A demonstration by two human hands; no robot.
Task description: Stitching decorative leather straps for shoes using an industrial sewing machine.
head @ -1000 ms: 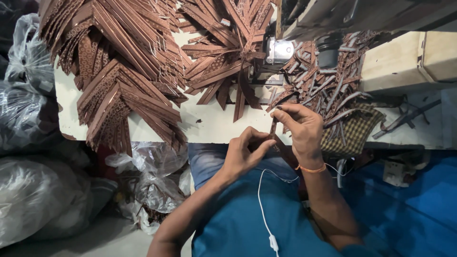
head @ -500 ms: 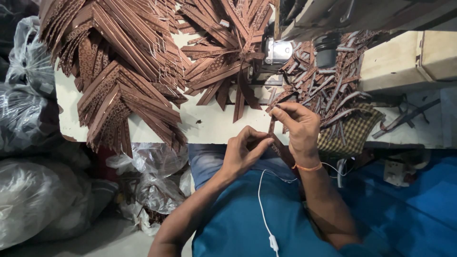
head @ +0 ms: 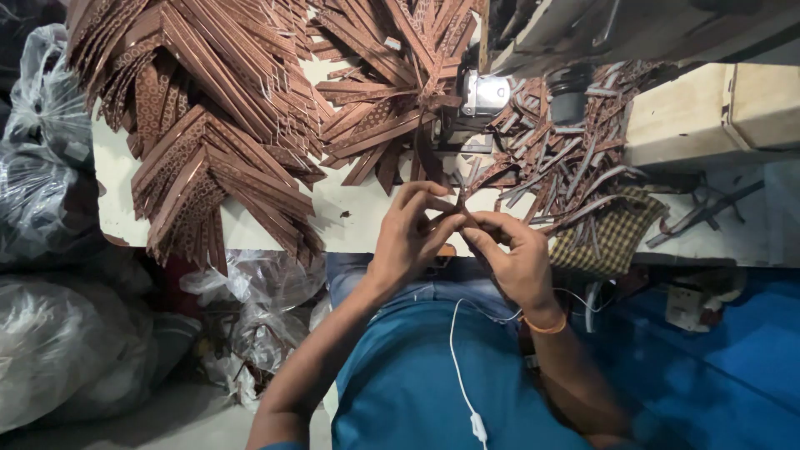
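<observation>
Brown leather-like strips (patterned, slightly glossy), crinkled plastic bags

The left hand and right hand meet at the near edge of the counter, pinching 1 small strap piece between them. Beyond and left of the hands, stacked bundles of straps fan across the counter. Directly beyond the hands stands a sewing machine head. Right of the hands lies a loose heap of strap pieces, with a checked cloth just beside the right hand. Plastic bags sit below the counter, left of the hands.
</observation>
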